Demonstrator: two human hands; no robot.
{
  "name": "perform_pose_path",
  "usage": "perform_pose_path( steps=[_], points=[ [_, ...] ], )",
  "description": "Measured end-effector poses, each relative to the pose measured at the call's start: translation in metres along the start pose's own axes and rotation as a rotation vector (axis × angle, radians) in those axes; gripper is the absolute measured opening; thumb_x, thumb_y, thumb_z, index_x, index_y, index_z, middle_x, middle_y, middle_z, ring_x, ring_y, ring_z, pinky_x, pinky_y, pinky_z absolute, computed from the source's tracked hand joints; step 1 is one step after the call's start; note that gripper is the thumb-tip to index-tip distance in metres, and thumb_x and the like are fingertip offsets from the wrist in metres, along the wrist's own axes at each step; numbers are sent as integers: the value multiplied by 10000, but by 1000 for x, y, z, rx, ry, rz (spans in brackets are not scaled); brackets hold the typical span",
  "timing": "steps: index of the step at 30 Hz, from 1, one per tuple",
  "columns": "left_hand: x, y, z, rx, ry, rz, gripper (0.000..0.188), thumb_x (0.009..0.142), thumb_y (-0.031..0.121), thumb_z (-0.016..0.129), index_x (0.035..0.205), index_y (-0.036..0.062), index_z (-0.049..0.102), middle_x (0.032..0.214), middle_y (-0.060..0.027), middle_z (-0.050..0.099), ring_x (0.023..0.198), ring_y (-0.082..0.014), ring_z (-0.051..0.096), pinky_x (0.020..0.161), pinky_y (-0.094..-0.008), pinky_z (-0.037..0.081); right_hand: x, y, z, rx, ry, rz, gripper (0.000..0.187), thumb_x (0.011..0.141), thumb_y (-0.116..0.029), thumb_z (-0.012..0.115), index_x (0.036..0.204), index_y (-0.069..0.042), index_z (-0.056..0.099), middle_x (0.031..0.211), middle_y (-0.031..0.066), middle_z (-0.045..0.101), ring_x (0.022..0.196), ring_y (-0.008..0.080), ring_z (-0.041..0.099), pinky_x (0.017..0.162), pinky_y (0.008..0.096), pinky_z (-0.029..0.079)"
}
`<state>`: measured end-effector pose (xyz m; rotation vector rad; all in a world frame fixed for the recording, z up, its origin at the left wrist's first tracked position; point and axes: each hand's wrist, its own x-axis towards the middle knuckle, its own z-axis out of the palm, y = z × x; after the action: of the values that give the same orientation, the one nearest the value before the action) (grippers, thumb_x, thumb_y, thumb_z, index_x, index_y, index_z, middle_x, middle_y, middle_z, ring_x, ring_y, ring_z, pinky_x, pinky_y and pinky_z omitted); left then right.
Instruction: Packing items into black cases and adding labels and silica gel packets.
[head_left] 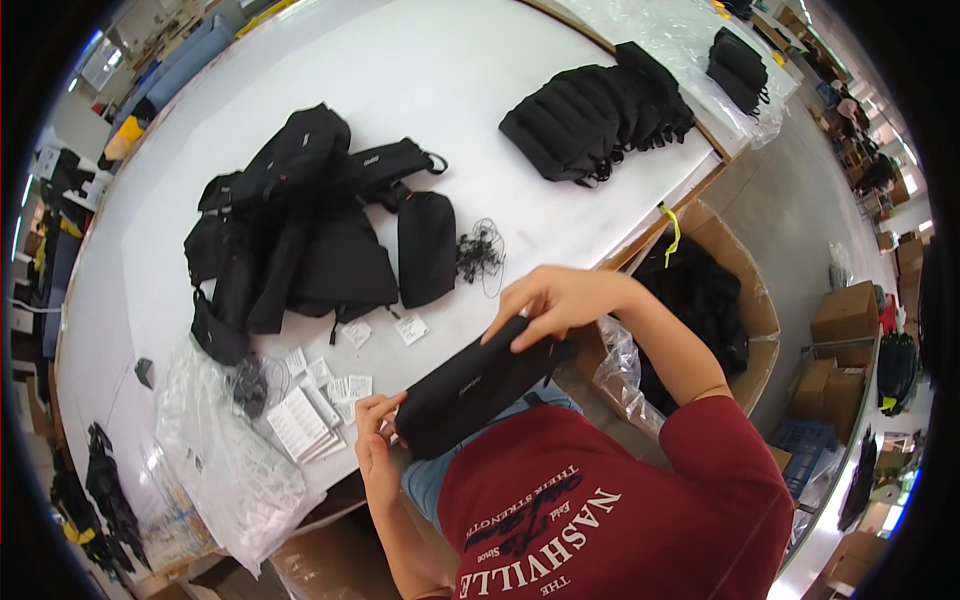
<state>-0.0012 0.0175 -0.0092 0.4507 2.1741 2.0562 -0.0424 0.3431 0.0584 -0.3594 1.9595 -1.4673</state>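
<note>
A black fabric pouch with a small pale mark on its front is held between my two hands, close against my body at the table's near edge. My left hand grips its left end, while my right hand pinches the upper right edge. Just beyond, a flat black pouch lies beside a jumbled pile of black pouches. Next to that flat pouch is a tangle of thin black cords. White paper tags lie loose on the white table.
A row of black pouches stands at the far right of the table. Clear plastic bags and stacked white labels sit at the left. To my right, an open cardboard box holds black fabric items. Other boxes stand beyond.
</note>
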Motion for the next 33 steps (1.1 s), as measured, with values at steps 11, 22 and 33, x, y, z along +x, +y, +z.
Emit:
perform_pose_path(
  steps=[11, 22, 33],
  points=[
    [-50, -47, 37, -123, -374, -633, 236, 943, 146, 532, 1143, 38, 597, 882, 2, 605, 754, -39, 479, 677, -175, 379, -82, 60, -251, -593, 1479, 7, 366, 824, -213, 667, 1187, -181, 632, 897, 85, 620, 538, 135, 570, 600, 273, 481],
    [-35, -48, 58, -194, -295, -655, 215, 940, 151, 530, 1096, 21, 602, 852, -14, 603, 746, -63, 475, 688, -188, 376, -109, 150, -330, -714, 1722, 374, 482, 787, -199, 648, 1258, -181, 550, 1122, 171, 551, 796, 258, 623, 756, 338, 505],
    [-30, -47, 31, -85, 201, -451, 152, 943, 115, 528, 977, -2, 620, 772, -29, 590, 706, -77, 534, 644, -203, 420, 0, 125, -108, -651, 1048, -106, 207, 802, -183, 660, 1000, -147, 612, 798, 36, 546, 615, 172, 528, 591, 299, 444]
  ],
)
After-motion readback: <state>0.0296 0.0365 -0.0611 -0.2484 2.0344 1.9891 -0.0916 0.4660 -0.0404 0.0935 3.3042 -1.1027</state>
